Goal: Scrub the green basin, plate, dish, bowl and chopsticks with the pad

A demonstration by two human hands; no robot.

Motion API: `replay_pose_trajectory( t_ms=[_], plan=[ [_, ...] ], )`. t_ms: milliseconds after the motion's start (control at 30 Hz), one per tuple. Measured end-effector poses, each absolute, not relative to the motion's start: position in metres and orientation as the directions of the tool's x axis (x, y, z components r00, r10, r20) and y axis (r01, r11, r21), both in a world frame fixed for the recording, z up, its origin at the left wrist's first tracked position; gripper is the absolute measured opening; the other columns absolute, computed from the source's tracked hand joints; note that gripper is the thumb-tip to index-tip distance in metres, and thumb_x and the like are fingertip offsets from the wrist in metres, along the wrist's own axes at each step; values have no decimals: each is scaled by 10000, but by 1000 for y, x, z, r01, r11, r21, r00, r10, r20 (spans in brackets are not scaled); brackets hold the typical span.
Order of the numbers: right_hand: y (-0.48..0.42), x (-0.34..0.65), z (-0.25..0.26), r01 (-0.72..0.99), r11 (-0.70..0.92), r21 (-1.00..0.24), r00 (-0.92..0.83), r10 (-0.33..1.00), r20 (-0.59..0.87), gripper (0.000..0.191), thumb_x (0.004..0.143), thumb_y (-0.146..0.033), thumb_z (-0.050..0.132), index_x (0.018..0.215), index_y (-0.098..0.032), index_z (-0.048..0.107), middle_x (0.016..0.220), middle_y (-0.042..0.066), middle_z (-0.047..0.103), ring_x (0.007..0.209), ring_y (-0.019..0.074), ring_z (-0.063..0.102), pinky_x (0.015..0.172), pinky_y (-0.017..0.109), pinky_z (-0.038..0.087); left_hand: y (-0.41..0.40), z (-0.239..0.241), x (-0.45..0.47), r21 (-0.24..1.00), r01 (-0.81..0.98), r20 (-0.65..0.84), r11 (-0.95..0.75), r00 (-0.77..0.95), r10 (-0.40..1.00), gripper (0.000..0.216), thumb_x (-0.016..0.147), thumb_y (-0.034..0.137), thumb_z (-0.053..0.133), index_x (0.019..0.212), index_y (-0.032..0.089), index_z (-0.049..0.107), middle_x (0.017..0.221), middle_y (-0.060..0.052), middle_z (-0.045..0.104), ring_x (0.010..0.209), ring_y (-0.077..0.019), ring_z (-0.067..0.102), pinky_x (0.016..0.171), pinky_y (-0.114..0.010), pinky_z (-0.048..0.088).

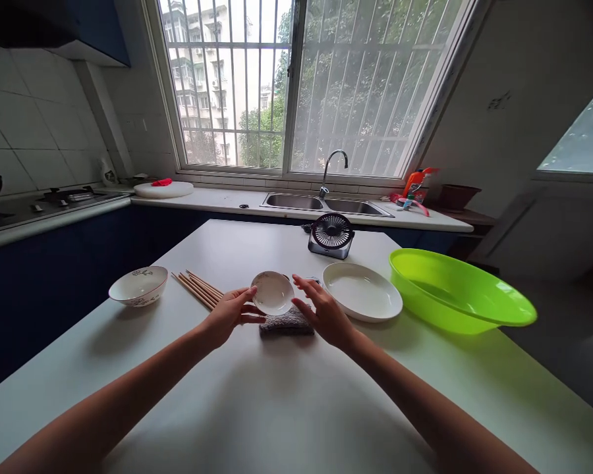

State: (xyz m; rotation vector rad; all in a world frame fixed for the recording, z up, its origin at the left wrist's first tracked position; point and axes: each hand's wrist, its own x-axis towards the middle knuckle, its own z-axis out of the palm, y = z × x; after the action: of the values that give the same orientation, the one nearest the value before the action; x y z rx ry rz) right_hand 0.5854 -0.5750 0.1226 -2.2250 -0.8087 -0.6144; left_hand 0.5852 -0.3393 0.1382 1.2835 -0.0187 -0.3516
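A small white dish (273, 293) with a faint pattern is tilted toward me above the table. My left hand (231, 315) grips its left edge, thumb on the rim and fingers behind. My right hand (325, 312) is at the dish's right side with its fingers spread; it seems to hold nothing. Below the dish lies a folded grey cloth (287, 324), partly covered by it. Several wooden chopsticks (197, 289) rest just left of my left hand. Beyond my right hand sits a white oval plate (363, 293).
A flowered bowl (139, 287) stands at the table's left edge. A bright green basin (459, 293) is at the right. Toward the back of the white table (277, 395) stands a small black fan (332, 234). Behind it, a counter holds a double sink (296, 201) under the window.
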Motion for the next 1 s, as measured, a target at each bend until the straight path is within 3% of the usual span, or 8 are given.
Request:
replay_pose_trajectory(
  t_ms=[100,233,700,800,1000],
  plan=[
    [-584,576,127,807,-574,-142,512,559,653,426,1006,-284,463,1429,-244,456,1273,141,626,1112,247,626,927,440,547,-344,144,586,922,289,-222,259,940,-258,289,833,370,715,921,95,702,899,-106,696,704,-186,689,684,-328,619],
    [-597,567,129,839,-544,5,392,611,688,354,997,-220,487,1349,-205,526,1186,132,670,1064,226,642,905,415,551,-363,151,586,905,322,-242,279,927,-286,318,810,389,749,891,86,694,853,-110,701,717,-190,702,710,-314,616],
    [-692,558,140,755,-639,147,374,604,704,263,990,-130,446,1163,-172,640,975,100,726,901,207,669,821,380,557,-477,163,597,866,380,-249,325,892,-378,196,889,297,653,840,114,600,731,-67,640,689,-206,704,670,-347,625],
    [-717,562,140,696,-707,126,439,558,705,255,1002,-165,437,1134,-186,654,989,100,728,896,205,675,802,365,557,-501,164,602,878,379,-235,292,873,-427,170,913,248,583,829,102,603,785,-89,643,707,-203,703,707,-364,627],
    [-756,572,138,602,-792,104,535,496,684,263,1000,-192,444,1121,-190,677,1000,112,734,914,222,691,810,365,564,-542,159,612,918,302,-180,257,895,-408,172,836,265,667,831,106,601,908,-113,609,766,-197,683,797,-412,618]
  ],
)
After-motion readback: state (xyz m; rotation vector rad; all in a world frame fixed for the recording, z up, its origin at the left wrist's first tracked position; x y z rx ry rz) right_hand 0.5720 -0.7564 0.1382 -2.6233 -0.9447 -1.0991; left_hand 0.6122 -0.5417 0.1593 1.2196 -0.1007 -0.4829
